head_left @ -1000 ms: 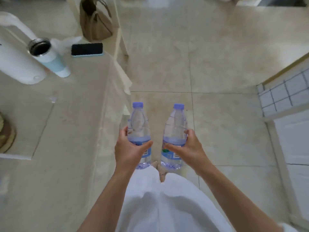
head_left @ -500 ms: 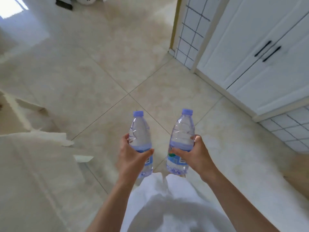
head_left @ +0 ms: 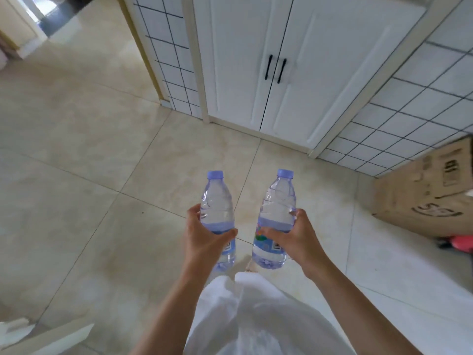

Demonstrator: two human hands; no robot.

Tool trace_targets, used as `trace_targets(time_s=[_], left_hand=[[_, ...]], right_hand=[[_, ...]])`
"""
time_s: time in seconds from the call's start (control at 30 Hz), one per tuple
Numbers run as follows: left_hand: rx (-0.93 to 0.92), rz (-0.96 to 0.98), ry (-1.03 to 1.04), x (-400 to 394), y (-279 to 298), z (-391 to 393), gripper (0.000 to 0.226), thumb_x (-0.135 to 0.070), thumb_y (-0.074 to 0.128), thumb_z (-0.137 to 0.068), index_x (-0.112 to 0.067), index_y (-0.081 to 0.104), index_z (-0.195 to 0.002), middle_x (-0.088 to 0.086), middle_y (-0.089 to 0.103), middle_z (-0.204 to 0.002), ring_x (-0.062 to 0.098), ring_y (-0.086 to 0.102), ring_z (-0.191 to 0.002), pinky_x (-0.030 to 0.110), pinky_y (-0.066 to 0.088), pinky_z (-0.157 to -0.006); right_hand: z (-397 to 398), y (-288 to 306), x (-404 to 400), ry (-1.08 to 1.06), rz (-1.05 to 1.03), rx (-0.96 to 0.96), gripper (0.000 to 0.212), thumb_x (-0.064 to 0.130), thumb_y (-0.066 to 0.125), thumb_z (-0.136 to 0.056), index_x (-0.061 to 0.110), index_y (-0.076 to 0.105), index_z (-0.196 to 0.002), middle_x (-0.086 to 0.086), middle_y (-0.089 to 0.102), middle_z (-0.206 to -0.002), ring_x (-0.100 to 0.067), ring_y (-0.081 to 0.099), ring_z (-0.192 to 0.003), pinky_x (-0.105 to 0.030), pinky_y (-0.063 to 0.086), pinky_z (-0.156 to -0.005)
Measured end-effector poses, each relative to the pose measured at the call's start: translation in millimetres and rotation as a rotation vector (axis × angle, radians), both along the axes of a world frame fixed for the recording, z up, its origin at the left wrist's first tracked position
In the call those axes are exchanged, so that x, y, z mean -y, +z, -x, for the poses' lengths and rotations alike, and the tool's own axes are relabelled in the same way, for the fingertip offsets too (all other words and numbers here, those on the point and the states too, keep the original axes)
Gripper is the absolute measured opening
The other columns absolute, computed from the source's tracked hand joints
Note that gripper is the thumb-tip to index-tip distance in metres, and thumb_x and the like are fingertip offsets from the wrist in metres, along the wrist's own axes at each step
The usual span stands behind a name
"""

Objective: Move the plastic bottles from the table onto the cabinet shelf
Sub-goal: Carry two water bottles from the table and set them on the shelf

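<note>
Right now, from the head camera looking down, both of my hands are full. My left hand (head_left: 204, 242) wraps around the middle of the left bottle (head_left: 217, 208), thumb curled across the near side of its label and fingers round the far side, so it grips firmly. My right hand (head_left: 294, 237) does the same with the right bottle (head_left: 277, 216), thumb pressed over the colourful label and fingers curled behind it. Both bottles are clear plastic with pale blue caps, held nearly upright in the air above the beige floor tiles (head_left: 89, 175); the right one tilts a little to the right at the top. They sit just beside each other without touching, a gap of floor showing between them.

Beyond the bottles, on the far side, stands the white cabinet (head_left: 307, 73) with its two doors shut and a pair of dark handles (head_left: 275, 69) side by side at the seam. Tiled wall (head_left: 409, 111) flanks it on both sides. To the right lies a cardboard box (head_left: 430, 196), and just near it something pink or red (head_left: 460, 243), too blurred at the frame edge for me to name. My white clothing (head_left: 256, 316) fills the near bottom.
</note>
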State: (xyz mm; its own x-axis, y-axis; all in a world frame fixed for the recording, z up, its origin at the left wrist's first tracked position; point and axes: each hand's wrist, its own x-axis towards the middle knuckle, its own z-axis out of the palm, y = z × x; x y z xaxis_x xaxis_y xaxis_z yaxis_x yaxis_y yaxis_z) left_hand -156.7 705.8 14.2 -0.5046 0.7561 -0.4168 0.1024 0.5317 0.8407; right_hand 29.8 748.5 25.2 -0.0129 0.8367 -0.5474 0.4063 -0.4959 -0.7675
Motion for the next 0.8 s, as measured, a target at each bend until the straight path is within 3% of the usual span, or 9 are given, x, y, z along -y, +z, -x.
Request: trace_targets(time_s=[0.17,0.4,0.57,0.8], left_hand=[[-0.045,0.013,-0.075,-61.9,-2.5,-50.5,0.080,-0.016,0.093,-0.051,-0.033,0.044,-0.111,-0.020,0.056,-0.097,0.011,0.062,-0.089,0.040,0.056,-0.082],[-0.115,-0.026,-0.158,-149.2,-3.8,-76.6,0.084,-0.019,0.095,-0.047,-0.032,0.043,-0.113,-0.012,0.055,-0.099,0.017,0.061,-0.093,0.043,0.056,-0.084],[-0.136,-0.061,-0.202,-225.7,-4.2,-74.9,0.088,-0.017,0.094,-0.050,-0.022,0.046,-0.122,-0.012,0.052,-0.097,0.018,0.059,-0.095,0.036,0.055,-0.080],[-0.189,-0.096,-0.304,-344.0,3.8,-59.8,0.084,-0.020,0.094,-0.048,-0.035,0.043,-0.113,-0.019,0.053,-0.095,0.019,0.061,-0.092,0.042,0.056,-0.081]], right_hand=[[-52.4,6.2,-49.5,-0.063,-0.028,0.004,0.067,0.034,0.087,-0.065,0.021,0.045,-0.116,0.002,0.061,-0.109,-0.014,0.063,-0.098,-0.022,0.052,-0.068],[-73.3,5.4,-117.9,-0.112,-0.038,-0.021,0.081,0.049,0.087,-0.054,0.023,0.045,-0.118,0.003,0.063,-0.110,-0.015,0.065,-0.101,-0.032,0.060,-0.078],[-68.9,7.1,-185.0,-0.134,-0.066,-0.016,0.076,0.042,0.086,-0.062,0.022,0.043,-0.121,0.002,0.060,-0.112,-0.016,0.062,-0.105,-0.023,0.057,-0.073],[-55.7,20.0,-292.8,-0.193,-0.132,0.029,0.076,0.039,0.088,-0.061,0.020,0.044,-0.119,0.006,0.060,-0.105,-0.014,0.062,-0.100,-0.015,0.050,-0.064]])
